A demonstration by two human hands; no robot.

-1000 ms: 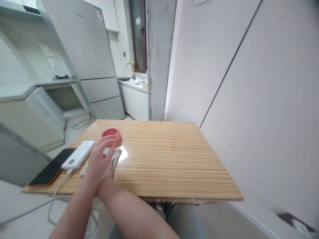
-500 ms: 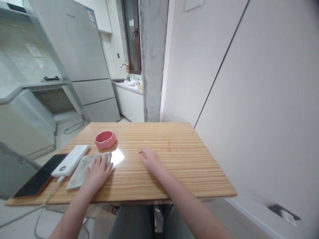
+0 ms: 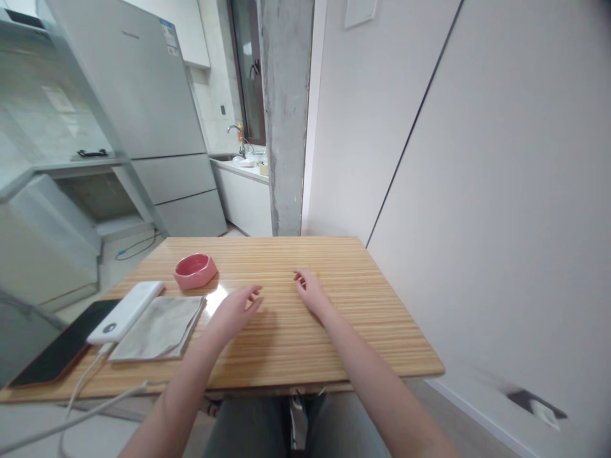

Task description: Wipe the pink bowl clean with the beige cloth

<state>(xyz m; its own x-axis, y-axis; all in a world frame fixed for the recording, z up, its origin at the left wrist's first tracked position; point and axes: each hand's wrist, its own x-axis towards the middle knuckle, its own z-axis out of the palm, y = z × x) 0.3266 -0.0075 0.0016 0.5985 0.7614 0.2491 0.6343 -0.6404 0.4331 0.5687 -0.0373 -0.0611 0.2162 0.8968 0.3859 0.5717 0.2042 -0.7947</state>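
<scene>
My left hand [image 3: 237, 310] hovers over the wooden table [image 3: 305, 356], its fingers apart and pointing right, holding nothing. Just left of it lies a folded grey cloth [image 3: 155, 327], no longer under the hand. To the right, my right hand [image 3: 309, 289] is above or on the tabletop, fingers loosely curled but apart, with nothing visible in them. A pink bowl [image 3: 195, 271] stands behind the cloth, near the far left of the table.
Left of the cloth sits a white power bank [image 3: 126, 312] with a white cable [image 3: 83, 381] plugged in. Beside it lies a dark flat tablet-like object [image 3: 64, 346] along the left edge. A white wall [image 3: 429, 222] borders the right; a fridge [image 3: 128, 95] stands beyond.
My left hand has lifted off the cloth and moved right. My right hand has shifted right and slightly farther away. The camera view has turned a little.
</scene>
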